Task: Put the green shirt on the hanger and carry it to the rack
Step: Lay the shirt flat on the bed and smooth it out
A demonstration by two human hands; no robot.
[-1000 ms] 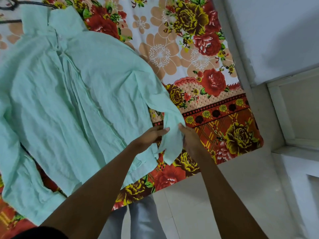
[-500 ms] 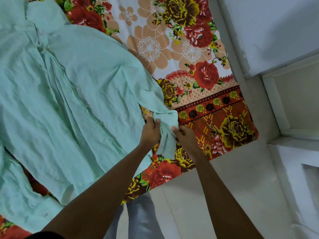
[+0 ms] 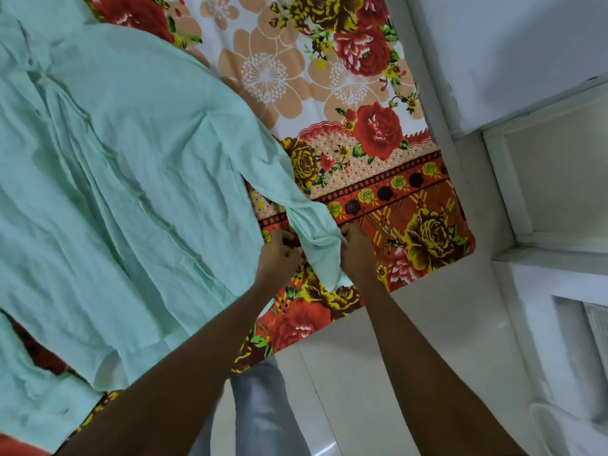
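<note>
I see the pale mint-green cotton shirt (image 3: 125,179) spread flat on the bed, covering the frame from about nine o'clock to the centre, its button placket running down toward six o'clock. It lies on a floral bedsheet (image 3: 378,143) printed with red and yellow roses and peach blossoms, which shows bare from twelve to three o'clock. One long sleeve (image 3: 296,205) trails off the shirt's body toward five o'clock and ends in a bunched cuff near the bed's edge. My left hand (image 3: 278,255) is closed on the cuff's nine o'clock side, fingers curled into the cloth. My right hand (image 3: 357,253) pinches the cuff's three o'clock side, thumb and fingers shut on the fabric. Both bare forearms reach in from six o'clock. Past the bed's edge, from four to six o'clock, lies a pale tiled floor (image 3: 427,340), and a white wall (image 3: 510,54) fills two o'clock.
</note>
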